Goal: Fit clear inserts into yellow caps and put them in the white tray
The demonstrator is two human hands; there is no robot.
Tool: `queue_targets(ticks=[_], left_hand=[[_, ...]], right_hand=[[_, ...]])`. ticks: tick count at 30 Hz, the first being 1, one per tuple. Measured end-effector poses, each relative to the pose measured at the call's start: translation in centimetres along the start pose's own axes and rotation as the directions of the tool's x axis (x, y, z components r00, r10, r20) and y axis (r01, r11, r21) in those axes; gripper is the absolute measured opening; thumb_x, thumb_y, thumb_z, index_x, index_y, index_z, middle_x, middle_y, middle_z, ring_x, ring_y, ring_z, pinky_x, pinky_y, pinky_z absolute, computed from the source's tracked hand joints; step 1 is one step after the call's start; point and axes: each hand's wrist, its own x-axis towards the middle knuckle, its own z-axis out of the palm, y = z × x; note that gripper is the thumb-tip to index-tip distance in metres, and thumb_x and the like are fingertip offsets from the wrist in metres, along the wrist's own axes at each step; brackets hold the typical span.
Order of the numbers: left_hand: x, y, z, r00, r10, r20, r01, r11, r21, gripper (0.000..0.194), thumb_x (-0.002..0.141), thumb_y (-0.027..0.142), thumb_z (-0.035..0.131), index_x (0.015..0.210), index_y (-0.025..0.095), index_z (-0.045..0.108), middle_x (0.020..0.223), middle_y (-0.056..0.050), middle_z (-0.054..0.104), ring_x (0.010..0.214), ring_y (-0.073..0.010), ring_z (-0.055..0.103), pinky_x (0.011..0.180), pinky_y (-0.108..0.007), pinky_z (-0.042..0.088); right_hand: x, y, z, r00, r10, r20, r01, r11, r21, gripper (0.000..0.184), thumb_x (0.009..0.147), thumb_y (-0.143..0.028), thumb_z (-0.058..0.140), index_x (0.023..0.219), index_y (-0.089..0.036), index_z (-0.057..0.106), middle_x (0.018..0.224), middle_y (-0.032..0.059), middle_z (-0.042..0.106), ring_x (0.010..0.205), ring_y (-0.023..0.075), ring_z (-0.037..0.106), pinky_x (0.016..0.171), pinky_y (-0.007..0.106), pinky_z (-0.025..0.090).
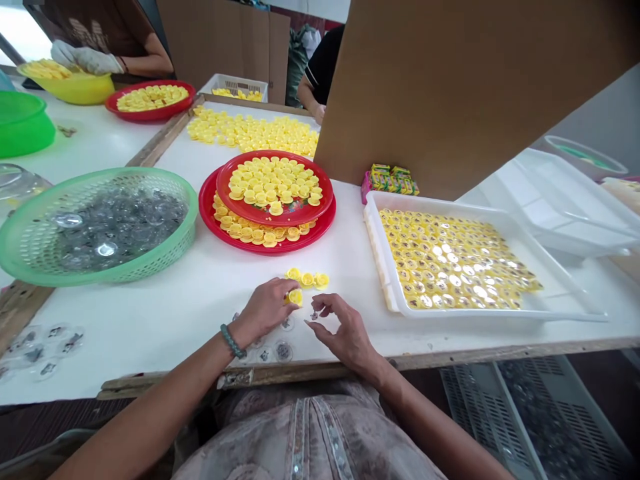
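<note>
Above a white table (350, 267), left hand (265, 307) pinching a part-hidden yellow piece (296, 297), right hand (346, 331) pinching an indistinct transparent piece (314, 315)

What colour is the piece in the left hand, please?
The piece is yellow, seen best in the head view.

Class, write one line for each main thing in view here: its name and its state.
Left hand: gripping a round yellow plastic piece
Right hand: holding a small clear printed piece
Pale-green perforated plastic basket: piled with clear pieces
Upper round red plastic tray: loaded, stacked
Lower round red plastic tray: loaded, partly covered
Nearer white rectangular plastic tray: partly filled
</note>
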Motion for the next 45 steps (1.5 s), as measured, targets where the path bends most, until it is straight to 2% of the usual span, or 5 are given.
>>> queue_targets(ticks=[6, 18, 23, 28, 45], left_hand=[[1.1, 1.7, 1.9, 0.993, 0.103, 0.058, -0.098, 0.992, -0.083, 0.036, 0.08, 0.022, 0.054, 0.115, 0.019, 0.058, 0.116, -0.008, 0.062, 0.106, -0.0221, 0.054, 0.095, -0.036, 0.041], [-0.8, 4.5, 2.1, 0.963, -0.263, 0.059, 0.227, 0.676, -0.701, 0.027, 0.074, 0.04, 0.064, 0.086, 0.016, 0.067, 0.073, -0.003, 0.065, 0.067, -0.0142, 0.057, 0.063, -0.024, 0.046], [-1.4, 3.6, 2.6, 0.95, -0.302, 0.085, 0.267, 0.639, -0.721, 0.022, 0.074, 0.034, 0.065, 0.086, 0.016, 0.063, 0.068, 0.0, 0.063, 0.064, -0.0124, 0.056, 0.062, -0.023, 0.045], [-2.6, 3.5, 3.2, 0.933, -0.308, 0.186, 0.339, 0.578, -0.742, 0.02, 0.077, 0.03, 0.06, 0.093, 0.017, 0.058, 0.067, 0.0, 0.065, 0.065, -0.0134, 0.059, 0.064, -0.024, 0.046], [-2.8, 4.1, 3.5, 0.937, -0.271, 0.221, 0.33, 0.478, -0.814, 0.015, 0.08, 0.028, 0.059, 0.089, 0.018, 0.051, 0.081, -0.003, 0.067, 0.077, -0.015, 0.062, 0.07, -0.025, 0.044]], right_hand=[[-1.2, 0.8, -1.8, 0.98, -0.006, -0.199, 0.009, 1.0, 0.013, 0.042, 0.076, -0.017, 0.063, 0.113, -0.022, 0.044, 0.097, 0.0043, 0.061, 0.077, 0.0139, 0.059, 0.073, 0.031, 0.052], [-0.4, 0.3, -1.0, 0.983, -0.098, -0.153, 0.099, 0.995, 0.004, 0.038, 0.081, -0.016, 0.058, 0.116, -0.024, 0.045, 0.098, 0.0049, 0.061, 0.083, 0.0151, 0.059, 0.076, 0.031, 0.052], [-0.1, 0.1, -1.2, 0.995, 0.083, -0.047, -0.071, 0.973, 0.218, 0.013, 0.081, -0.02, 0.061, 0.094, -0.021, 0.059, 0.083, 0.0012, 0.062, 0.073, 0.0122, 0.06, 0.069, 0.026, 0.052], [-1.3, 0.0, -0.6, 0.999, 0.023, 0.031, -0.026, 0.993, 0.117, 0.035, 0.076, -0.022, 0.067, 0.11, -0.024, 0.058, 0.096, 0.0038, 0.061, 0.075, 0.0124, 0.059, 0.069, 0.026, 0.051], [-1.3, 0.1, -0.4, 0.978, 0.173, -0.117, -0.147, 0.967, 0.206, 0.012, 0.073, -0.01, 0.065, 0.079, -0.018, 0.059, 0.073, -0.0021, 0.06, 0.062, 0.0093, 0.056, 0.059, 0.021, 0.047]])
